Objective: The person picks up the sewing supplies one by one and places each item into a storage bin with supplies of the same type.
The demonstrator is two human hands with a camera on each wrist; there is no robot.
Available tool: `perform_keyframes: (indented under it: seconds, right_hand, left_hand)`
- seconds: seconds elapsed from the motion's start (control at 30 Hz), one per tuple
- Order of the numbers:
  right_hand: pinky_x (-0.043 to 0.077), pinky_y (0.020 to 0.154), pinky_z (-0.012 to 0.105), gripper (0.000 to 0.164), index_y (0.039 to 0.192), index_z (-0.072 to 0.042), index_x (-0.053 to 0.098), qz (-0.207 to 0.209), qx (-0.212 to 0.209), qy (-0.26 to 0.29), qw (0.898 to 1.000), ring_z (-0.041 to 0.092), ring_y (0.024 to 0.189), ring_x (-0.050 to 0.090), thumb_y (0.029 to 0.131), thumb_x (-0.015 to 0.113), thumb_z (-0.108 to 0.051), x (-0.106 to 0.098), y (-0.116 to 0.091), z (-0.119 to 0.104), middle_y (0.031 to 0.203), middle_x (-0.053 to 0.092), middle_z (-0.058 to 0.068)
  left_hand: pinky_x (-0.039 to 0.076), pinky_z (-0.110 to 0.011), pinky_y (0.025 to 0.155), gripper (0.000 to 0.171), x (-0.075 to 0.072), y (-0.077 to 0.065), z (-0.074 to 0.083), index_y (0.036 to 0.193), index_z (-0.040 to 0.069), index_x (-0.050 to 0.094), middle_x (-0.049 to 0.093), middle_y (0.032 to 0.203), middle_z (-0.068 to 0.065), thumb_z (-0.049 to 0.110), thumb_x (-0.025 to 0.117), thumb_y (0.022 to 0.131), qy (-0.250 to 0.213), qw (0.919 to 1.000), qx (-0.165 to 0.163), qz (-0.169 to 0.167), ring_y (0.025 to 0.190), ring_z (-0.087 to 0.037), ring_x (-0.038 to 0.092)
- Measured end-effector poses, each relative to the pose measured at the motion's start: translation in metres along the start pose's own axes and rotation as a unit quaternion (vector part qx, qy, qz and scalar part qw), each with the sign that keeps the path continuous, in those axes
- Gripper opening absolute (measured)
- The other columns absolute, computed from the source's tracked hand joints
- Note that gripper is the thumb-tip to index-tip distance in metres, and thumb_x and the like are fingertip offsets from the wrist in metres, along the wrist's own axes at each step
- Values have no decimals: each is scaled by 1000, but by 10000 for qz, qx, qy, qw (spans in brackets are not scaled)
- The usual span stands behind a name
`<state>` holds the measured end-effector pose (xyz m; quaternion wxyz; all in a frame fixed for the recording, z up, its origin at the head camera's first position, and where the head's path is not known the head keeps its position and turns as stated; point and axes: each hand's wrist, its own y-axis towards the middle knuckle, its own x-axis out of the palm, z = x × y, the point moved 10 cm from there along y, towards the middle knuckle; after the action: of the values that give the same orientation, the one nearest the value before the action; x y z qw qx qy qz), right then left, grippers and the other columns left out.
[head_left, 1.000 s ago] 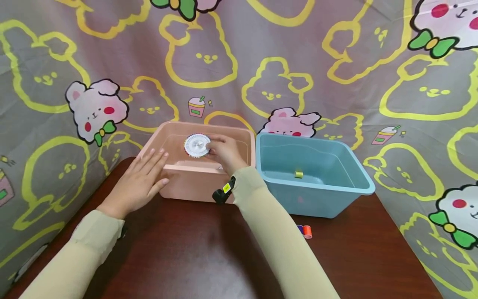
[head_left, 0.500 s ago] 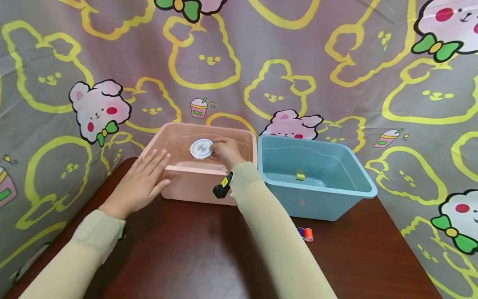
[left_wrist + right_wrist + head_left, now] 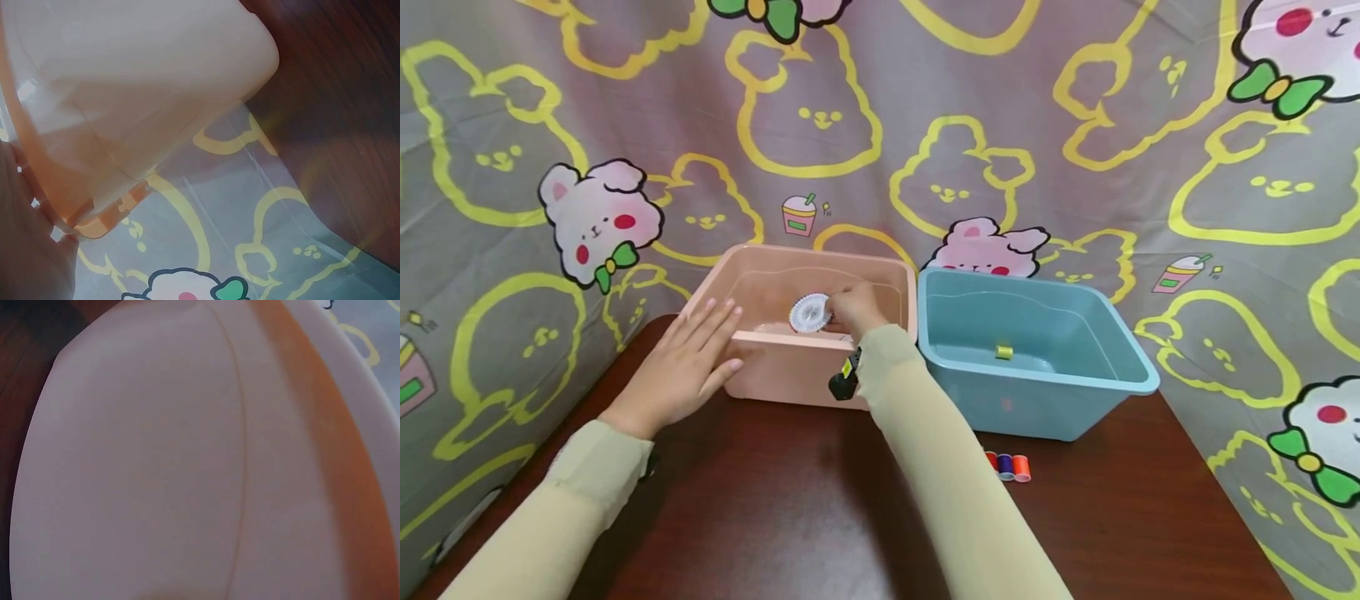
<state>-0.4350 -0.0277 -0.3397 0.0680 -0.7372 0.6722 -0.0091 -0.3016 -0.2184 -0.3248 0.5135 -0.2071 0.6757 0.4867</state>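
In the head view my right hand (image 3: 855,308) reaches into the pink bin (image 3: 797,367) and pinches a white pin wheel (image 3: 809,312) at its right edge. The round wheel has coloured pin heads about its rim and is tilted toward the camera. My left hand (image 3: 677,367) lies with straight fingers on the front left corner of the same bin. The left wrist view shows the left fingers (image 3: 25,212) along the bin's rim (image 3: 94,225). Only the bin's wall (image 3: 156,456) fills the right wrist view; the right hand is out of it.
A blue bin (image 3: 1030,392) stands right beside the pink one, with a yellow thread spool (image 3: 1003,352) inside. On the brown table (image 3: 760,500), red, purple and orange thread spools (image 3: 1021,468) lie in front of it, partly behind my right sleeve. A patterned curtain (image 3: 865,92) surrounds the table.
My right hand has lowered the pin wheel deeper into the pink bin and slightly right. More of the spools on the table shows past my sleeve. The left hand stays on the bin.
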Motion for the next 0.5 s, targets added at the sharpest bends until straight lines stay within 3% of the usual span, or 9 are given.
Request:
perform_keyframes:
  seconds: [0.03, 0.13, 0.23, 0.37, 0.5]
  right_hand:
    - [62, 79, 45, 7, 86, 8, 61, 8, 31, -61, 10000, 20, 68, 61, 86, 56, 13, 0, -1, 1, 88, 58, 13]
    - [62, 75, 42, 22, 69, -2, 50, -6, 134, -242, 9996, 19, 64, 59, 84, 55, 13, 1, 0, 5, 82, 54, 10]
    - [56, 60, 30, 32, 61, -8, 42, 50, 145, -777, 9969, 15, 55, 49, 83, 55, 12, 0, 3, 5, 68, 47, 5]
    - [41, 48, 24, 36, 60, -8, 39, 0, 189, -1422, 9897, 15, 52, 44, 83, 55, 15, 0, 5, 5, 66, 42, 3]
    - [46, 49, 25, 34, 63, -5, 41, -162, 295, -1706, 9848, 20, 58, 49, 82, 55, 17, 2, 5, 7, 75, 44, 7]
  left_hand:
    - [9, -52, 124, 71, 0, 0, 0, 158, -1, 30, 30, 163, -20, 33, 58, 102, 0, 10000, -2, -9, 151, -41, 21]
    - [9, -52, 124, 71, 0, -1, 0, 158, -1, 29, 31, 162, -20, 33, 57, 102, -8, 10000, -24, -38, 152, -41, 21]
    - [9, -52, 124, 71, 1, -1, -1, 158, -1, 29, 30, 163, -20, 33, 57, 103, -5, 9999, -78, -67, 152, -41, 20]
    - [8, -53, 124, 71, 0, -1, -1, 158, -1, 29, 29, 163, -20, 34, 57, 102, 1, 9999, -89, -67, 152, -41, 19]
    - [9, -52, 124, 70, 0, 0, 0, 158, -1, 30, 30, 163, -20, 35, 56, 103, 0, 10000, -10, -19, 151, -41, 21]
